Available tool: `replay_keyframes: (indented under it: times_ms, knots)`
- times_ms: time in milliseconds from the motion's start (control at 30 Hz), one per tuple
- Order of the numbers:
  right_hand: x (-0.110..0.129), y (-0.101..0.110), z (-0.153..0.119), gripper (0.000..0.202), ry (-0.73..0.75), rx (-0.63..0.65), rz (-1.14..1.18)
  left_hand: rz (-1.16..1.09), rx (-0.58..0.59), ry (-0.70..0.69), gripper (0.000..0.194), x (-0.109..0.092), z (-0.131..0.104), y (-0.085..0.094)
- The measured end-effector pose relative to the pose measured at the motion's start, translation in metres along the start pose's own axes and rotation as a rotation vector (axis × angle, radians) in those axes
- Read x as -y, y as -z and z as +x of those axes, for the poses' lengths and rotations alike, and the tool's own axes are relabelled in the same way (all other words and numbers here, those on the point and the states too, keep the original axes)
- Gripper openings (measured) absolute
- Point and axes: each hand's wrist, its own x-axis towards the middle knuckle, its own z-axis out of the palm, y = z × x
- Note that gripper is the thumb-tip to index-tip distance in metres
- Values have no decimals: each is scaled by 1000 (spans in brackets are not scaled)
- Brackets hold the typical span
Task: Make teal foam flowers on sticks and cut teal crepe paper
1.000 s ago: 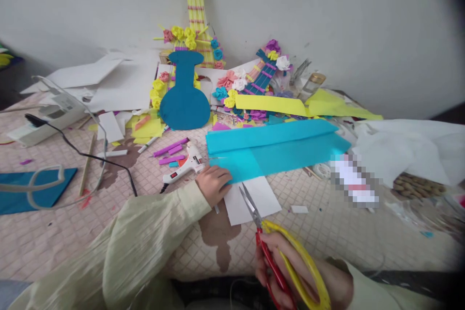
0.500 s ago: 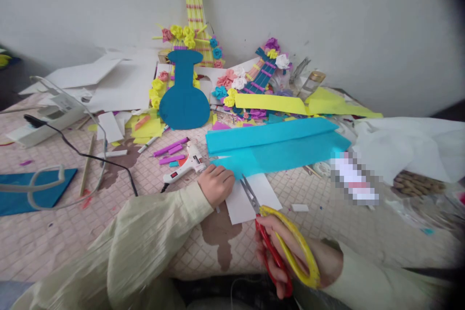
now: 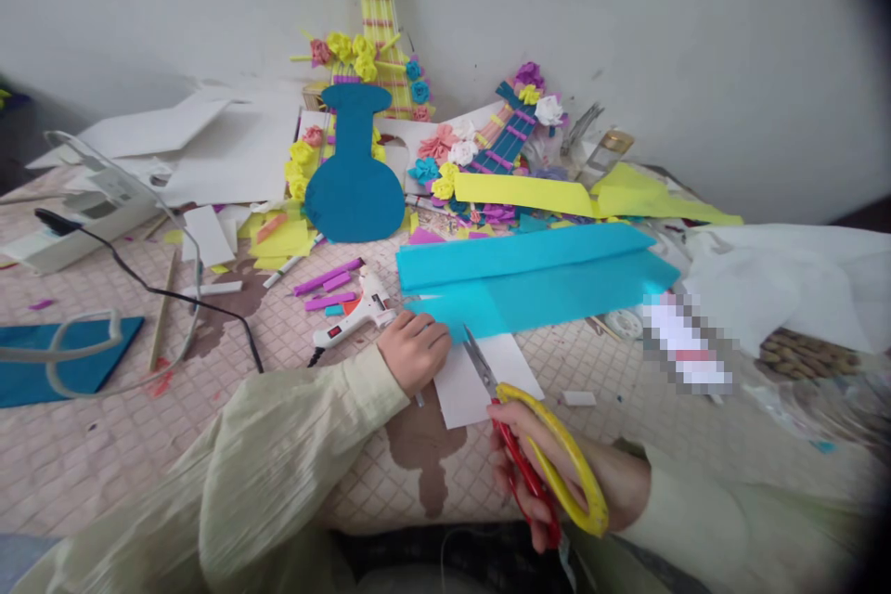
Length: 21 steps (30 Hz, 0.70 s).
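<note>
My left hand (image 3: 416, 353) is closed at the left end of a cyan sheet of crepe paper (image 3: 522, 297), its fingers bent down over the edge. What lies beneath the fingertips is hidden. A pair of scissors (image 3: 539, 455) with one red and one yellow handle is in my right hand (image 3: 535, 473). Its blades point up and left, with the tips at the lower edge of the cyan paper. Under the blades lies a white sheet (image 3: 480, 390). Just left of my left hand rests a white hot glue gun (image 3: 362, 311).
A dark blue guitar-shaped cutout (image 3: 355, 190) stands behind, against a yellow flower-trimmed guitar (image 3: 376, 0). Yellow paper strips (image 3: 522, 192) lie beyond the cyan paper. At left are a power strip (image 3: 83, 223) and a black cable (image 3: 146, 283). A plastic bag (image 3: 800, 288) lies at right.
The camera view has shifted slightly. Both hands stay almost in place, and the scissors' tips remain at the cyan paper's edge.
</note>
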Motion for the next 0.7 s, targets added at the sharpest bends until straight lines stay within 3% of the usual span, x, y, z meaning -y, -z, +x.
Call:
replay_keyframes:
  times_ms: [100, 200, 267, 367, 433, 500, 567, 700]
  knots:
    - [1, -2, 1, 34, -42, -2, 7, -84, 23, 52, 19, -4, -1, 3]
    - [0, -2, 1, 36, -5, 13, 22, -374, 75, 243, 20, -19, -3, 9]
    - [0, -1, 1, 38, 15, 15, 17, -807, 171, 484, 15, -33, -5, 14]
    - [0, 0, 1, 39, 3, 14, 9, -1608, 300, 1016, 21, -50, -6, 22]
    - [2, 2, 3, 38, -5, 32, 18, -1890, 206, 1352, 21, -57, -3, 28]
    - [3, 5, 5, 37, 9, 63, 29, -2004, 16, 1590, 18, -62, 2, 34]
    - [4, 8, 6, 37, 33, 97, 33, -2043, -140, 1689, 19, -65, 8, 38]
    - [5, 12, 5, 37, 89, 137, 13, -2033, -341, 1667, 22, -68, 21, 33]
